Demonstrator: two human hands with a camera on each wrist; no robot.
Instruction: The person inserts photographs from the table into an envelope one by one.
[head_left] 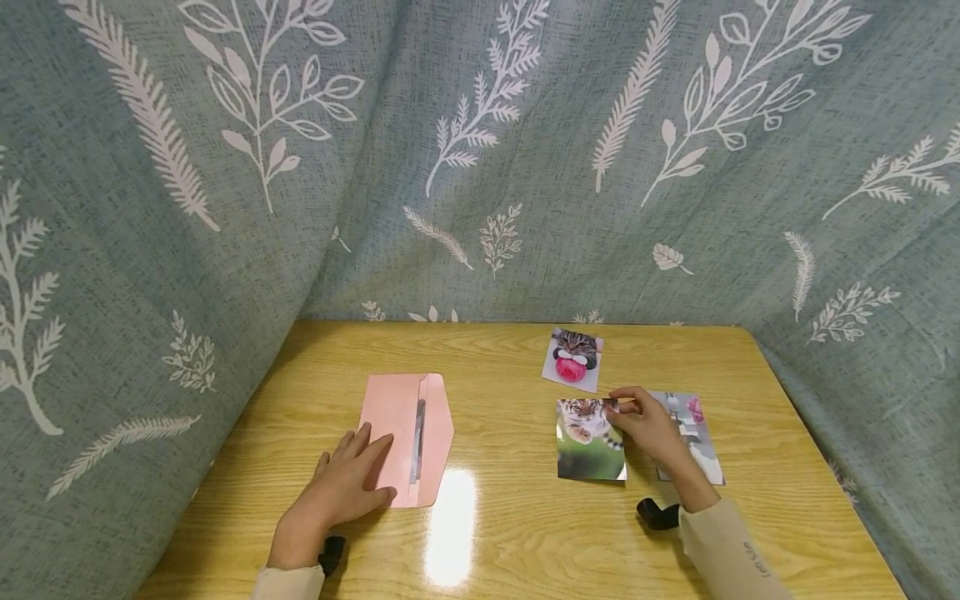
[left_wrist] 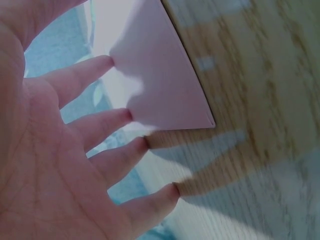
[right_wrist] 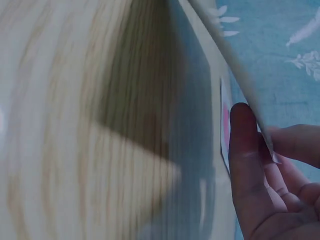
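Observation:
A pink envelope [head_left: 387, 429] lies on the left of the table with its pointed flap opened out to the right. Through its slot shows a strip of a dark grey picture [head_left: 418, 437]. My left hand [head_left: 341, 481] rests spread on the envelope's lower left part; in the left wrist view some fingertips [left_wrist: 125, 115] touch the envelope, others the wood beside its corner. By its upper right corner, my right hand [head_left: 651, 427] pinches a tiger photo [head_left: 588, 450]. In the right wrist view that photo [right_wrist: 240, 70] is nearly edge-on, tilted off the table, between thumb and fingers.
A photo of a cat with a pink ball [head_left: 573, 358] lies farther back. Partly under my right forearm is a grey photo with pink flowers [head_left: 697, 433]. Leaf-patterned cloth [head_left: 480, 167] hangs behind the wooden table [head_left: 510, 533] and along both sides.

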